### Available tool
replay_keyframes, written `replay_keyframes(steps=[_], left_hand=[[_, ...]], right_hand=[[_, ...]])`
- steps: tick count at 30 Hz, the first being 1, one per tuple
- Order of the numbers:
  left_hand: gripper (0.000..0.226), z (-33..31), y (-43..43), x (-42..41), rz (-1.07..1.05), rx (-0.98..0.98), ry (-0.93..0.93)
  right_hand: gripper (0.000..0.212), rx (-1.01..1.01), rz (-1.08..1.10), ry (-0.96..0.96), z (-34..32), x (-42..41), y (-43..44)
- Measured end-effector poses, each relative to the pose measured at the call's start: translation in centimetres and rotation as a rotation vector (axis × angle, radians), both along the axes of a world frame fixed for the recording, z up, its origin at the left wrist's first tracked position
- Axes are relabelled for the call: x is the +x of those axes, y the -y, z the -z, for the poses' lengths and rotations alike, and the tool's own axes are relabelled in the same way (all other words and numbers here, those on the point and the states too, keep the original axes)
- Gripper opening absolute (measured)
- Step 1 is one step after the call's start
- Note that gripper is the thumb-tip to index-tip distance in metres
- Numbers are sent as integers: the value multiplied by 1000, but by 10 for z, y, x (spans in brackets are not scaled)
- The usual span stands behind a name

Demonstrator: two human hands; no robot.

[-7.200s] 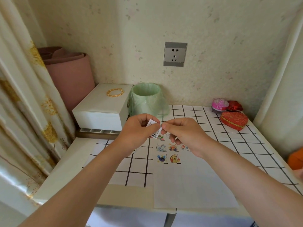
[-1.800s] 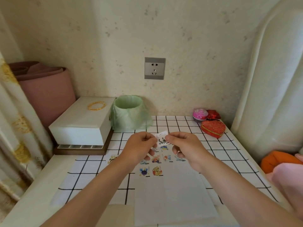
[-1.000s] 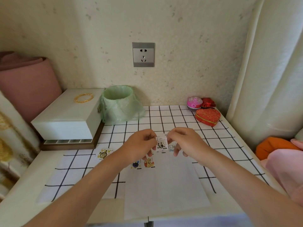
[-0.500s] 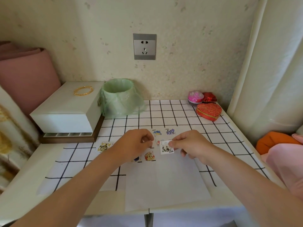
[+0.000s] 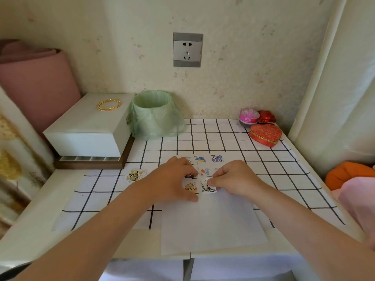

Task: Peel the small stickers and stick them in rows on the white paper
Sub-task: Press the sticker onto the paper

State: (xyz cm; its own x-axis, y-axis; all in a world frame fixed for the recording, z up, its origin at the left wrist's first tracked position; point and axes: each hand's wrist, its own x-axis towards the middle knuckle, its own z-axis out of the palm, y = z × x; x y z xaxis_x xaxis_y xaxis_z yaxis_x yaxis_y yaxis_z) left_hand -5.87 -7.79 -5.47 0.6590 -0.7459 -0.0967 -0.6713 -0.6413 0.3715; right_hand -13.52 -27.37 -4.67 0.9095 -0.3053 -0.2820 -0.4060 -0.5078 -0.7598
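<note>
A white paper [image 5: 213, 224] lies on the grid-patterned table top [image 5: 274, 165], reaching to the front edge. Several small cartoon stickers [image 5: 209, 159] sit in rows at the paper's far end. My right hand [image 5: 235, 179] pinches the top right corner of a black-and-white sticker [image 5: 208, 187] that lies against the paper beside an orange sticker [image 5: 190, 187]. My left hand [image 5: 172, 183] rests on the paper's left part, thumb stretched toward me, fingertips down and covering part of the rows. A small pile of unpeeled stickers [image 5: 135, 175] lies to the left.
A green-bagged bin [image 5: 156, 114] and a white box [image 5: 89, 126] with gold bangles [image 5: 108, 104] stand at the back left. A red heart-shaped box [image 5: 264, 134] and a pink ball [image 5: 249, 116] sit at the back right. Curtain on the right; an orange object [image 5: 349, 173] beyond the table's right edge.
Both hands have come down from above the table to the paper. The black-and-white sticker, held in the air before, now lies against the sheet beside the orange one.
</note>
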Motion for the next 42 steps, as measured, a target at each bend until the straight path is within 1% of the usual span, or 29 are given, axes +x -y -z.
replay_keyframes(steps=[10, 17, 19, 23, 26, 28, 30, 31, 33, 35, 38, 40, 42], left_hand=[[74, -3, 2, -2, 4, 27, 17], [73, -2, 1, -5, 7, 0, 53], [68, -2, 1, -6, 36, -30, 81], [39, -3, 2, -15, 138, -81, 80], [33, -1, 0, -22, 149, -59, 126], [32, 2, 0, -25, 152, -51, 170], [31, 6, 0, -27, 151, -54, 193], [31, 9, 0, -29, 147, -60, 205], [30, 14, 0, -32, 147, -73, 246], [34, 18, 0, -36, 144, -65, 289], [41, 22, 0, -42, 148, -68, 383], [41, 24, 0, -48, 141, -46, 437], [42, 25, 0, -54, 129, -15, 464]], right_hand=[[16, -52, 28, -3, 2, 3, -1], [15, -184, 5, -4, 2, 3, -5], [15, -230, -4, -3, 1, 2, -8], [15, -309, -12, -3, -1, 2, -10], [17, -388, -30, -17, -5, -1, -11], [23, -513, -61, -23, -7, -4, -12], [38, -647, -73, 24, -6, -7, -12], [44, -679, -71, 55, -5, -9, -11], [51, -683, -86, 111, -2, -13, -8], [45, -718, -148, 179, 3, -17, -6], [26, -879, -319, 310, 12, -28, -5], [24, -961, -390, 364, 21, -34, -6], [19, -1062, -413, 401, 27, -38, -5]])
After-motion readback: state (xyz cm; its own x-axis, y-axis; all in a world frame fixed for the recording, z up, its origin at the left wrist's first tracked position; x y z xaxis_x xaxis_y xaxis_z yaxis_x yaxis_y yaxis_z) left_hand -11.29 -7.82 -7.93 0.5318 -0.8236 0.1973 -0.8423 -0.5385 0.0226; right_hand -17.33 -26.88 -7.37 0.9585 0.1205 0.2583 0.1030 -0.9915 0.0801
